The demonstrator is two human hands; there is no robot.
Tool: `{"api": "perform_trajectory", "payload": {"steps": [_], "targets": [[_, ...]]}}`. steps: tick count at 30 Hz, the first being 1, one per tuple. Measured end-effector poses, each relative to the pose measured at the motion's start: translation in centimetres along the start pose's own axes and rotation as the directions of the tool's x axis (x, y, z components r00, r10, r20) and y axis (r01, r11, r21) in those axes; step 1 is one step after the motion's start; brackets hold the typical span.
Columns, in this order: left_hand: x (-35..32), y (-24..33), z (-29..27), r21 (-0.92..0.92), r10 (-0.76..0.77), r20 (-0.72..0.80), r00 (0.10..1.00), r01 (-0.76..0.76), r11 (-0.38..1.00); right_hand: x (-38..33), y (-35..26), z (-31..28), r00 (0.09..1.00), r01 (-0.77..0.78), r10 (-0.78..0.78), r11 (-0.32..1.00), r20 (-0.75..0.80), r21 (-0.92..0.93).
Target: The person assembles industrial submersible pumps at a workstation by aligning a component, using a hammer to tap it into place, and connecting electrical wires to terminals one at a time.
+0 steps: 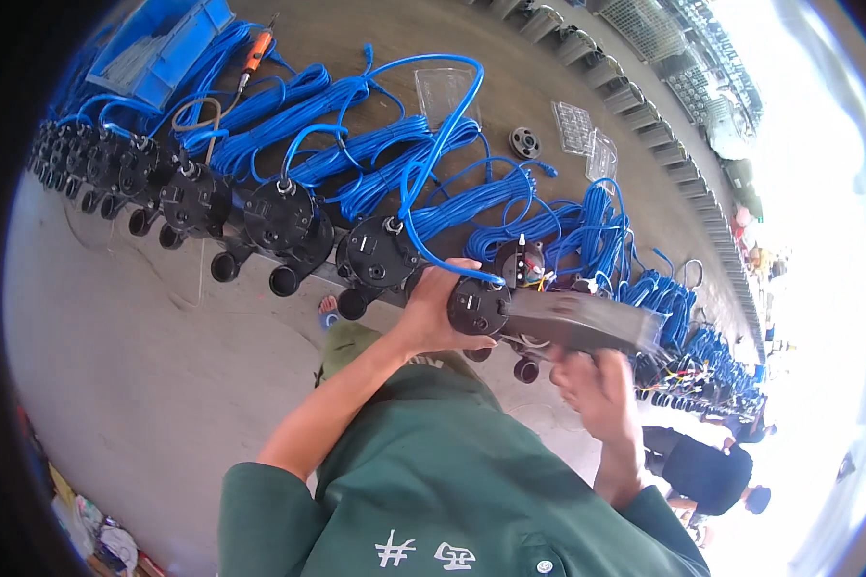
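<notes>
My left hand [435, 313] is wrapped round a round black housing [478, 306], with its thumb along the near side. A thick blue cable [416, 207] rises from the top of this housing and arches back over the coils. To the right, my right hand [597, 387] is curled closed and blurred by motion. Just above that hand stretches a blurred grey-brown block-like thing [587, 322], its left end close to the held housing; its kind is unclear. Behind the housing, an open black unit [522, 262] shows thin coloured wires.
More black housings [279, 216] line the bench edge on both sides. Blue cable coils [356, 159] lie behind them. An orange-handled tool [256, 53] and a blue bin [159, 58] are at the far left. Metal cylinders [635, 106] stand in a row; another person [707, 471] is at right.
</notes>
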State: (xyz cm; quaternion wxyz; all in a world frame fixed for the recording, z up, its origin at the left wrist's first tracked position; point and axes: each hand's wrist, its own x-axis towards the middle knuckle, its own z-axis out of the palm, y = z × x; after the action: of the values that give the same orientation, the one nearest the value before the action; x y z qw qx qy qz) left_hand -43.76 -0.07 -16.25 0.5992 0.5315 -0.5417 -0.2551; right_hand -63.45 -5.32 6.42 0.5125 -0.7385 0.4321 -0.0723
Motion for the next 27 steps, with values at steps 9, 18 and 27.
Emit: {"api": "perform_trajectory", "payload": {"steps": [9,18,27], "targets": [[0.6,-0.2,0.0,0.007,0.028,-0.004,1.000,-0.028,1.000,1.2,4.1,1.8,0.985,-0.166,0.146,0.952,-0.094,-0.259],[0.8,0.1,0.7,-0.084,0.023,0.075,0.997,-0.017,0.996,2.0,10.4,5.6,0.935,0.290,-0.354,0.772,-0.002,-0.566],[1.5,0.7,-0.3,0.027,-0.010,0.150,0.989,0.006,1.000,-3.0,0.7,0.7,0.955,0.066,-0.002,0.976,-0.295,0.209]]}}
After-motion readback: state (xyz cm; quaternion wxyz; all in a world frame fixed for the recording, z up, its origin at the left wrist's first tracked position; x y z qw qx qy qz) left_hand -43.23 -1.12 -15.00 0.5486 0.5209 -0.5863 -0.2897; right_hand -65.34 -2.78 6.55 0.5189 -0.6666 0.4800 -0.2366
